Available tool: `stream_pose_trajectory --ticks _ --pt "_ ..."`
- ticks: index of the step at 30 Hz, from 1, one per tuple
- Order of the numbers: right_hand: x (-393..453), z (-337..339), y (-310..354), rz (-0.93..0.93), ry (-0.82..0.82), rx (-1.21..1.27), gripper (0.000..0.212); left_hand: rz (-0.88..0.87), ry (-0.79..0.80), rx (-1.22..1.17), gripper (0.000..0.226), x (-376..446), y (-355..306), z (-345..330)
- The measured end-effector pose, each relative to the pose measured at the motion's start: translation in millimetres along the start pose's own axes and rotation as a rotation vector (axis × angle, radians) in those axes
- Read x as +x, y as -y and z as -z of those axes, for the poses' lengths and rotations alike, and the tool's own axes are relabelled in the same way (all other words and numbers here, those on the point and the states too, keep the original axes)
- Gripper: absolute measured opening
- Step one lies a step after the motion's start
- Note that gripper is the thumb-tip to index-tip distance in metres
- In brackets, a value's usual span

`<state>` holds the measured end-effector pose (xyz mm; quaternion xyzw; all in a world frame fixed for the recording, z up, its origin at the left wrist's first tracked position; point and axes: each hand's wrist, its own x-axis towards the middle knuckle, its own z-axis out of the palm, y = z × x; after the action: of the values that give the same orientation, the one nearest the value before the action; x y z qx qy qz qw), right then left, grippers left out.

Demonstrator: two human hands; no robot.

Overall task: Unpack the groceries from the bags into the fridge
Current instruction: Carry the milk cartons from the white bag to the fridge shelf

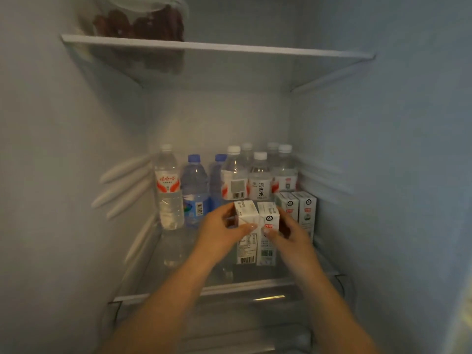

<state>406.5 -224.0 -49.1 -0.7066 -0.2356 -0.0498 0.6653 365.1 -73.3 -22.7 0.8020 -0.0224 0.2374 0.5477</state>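
Note:
Inside the fridge, two white drink cartons stand side by side on the lower glass shelf (178, 267). My left hand (219, 233) grips the left carton (246, 251) with the thumb across its front. My right hand (288, 237) grips the right carton (267, 249) the same way. Two more cartons (298, 208) stand just behind, against the right wall. No grocery bag is in view.
Several water bottles (194, 190) with white or blue caps fill the back of the shelf. The upper glass shelf (229, 47) carries a clear bag of dark red fruit (143, 21). A drawer edge (255, 300) lies below the lower shelf.

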Motion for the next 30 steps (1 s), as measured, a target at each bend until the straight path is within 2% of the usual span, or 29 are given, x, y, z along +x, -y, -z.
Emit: stream_pose_trajectory --ticks 8,12,16,21,26,30 --pt "8 4 -15 0.070 -0.037 -0.108 0.043 -0.019 -0.003 -0.029 0.046 14 18 -7" --pt "4 6 -21 0.102 -0.094 -0.338 0.044 -0.067 0.013 -0.001 0.049 8 18 -7" --pt "-11 8 -27 0.074 -0.077 -0.605 0.053 -0.086 0.088 0.026 0.068 -3 25 -6" --pt "-14 8 -27 0.062 -0.107 -0.685 0.047 -0.043 0.078 0.035 0.081 -10 42 -13" --pt "-4 10 -28 0.073 -0.123 -0.756 0.033 -0.016 0.040 0.006 0.069 -5 48 -17" --pt "2 9 -27 0.119 -0.122 -0.856 0.028 -0.024 0.040 0.042 0.069 0 49 -21"
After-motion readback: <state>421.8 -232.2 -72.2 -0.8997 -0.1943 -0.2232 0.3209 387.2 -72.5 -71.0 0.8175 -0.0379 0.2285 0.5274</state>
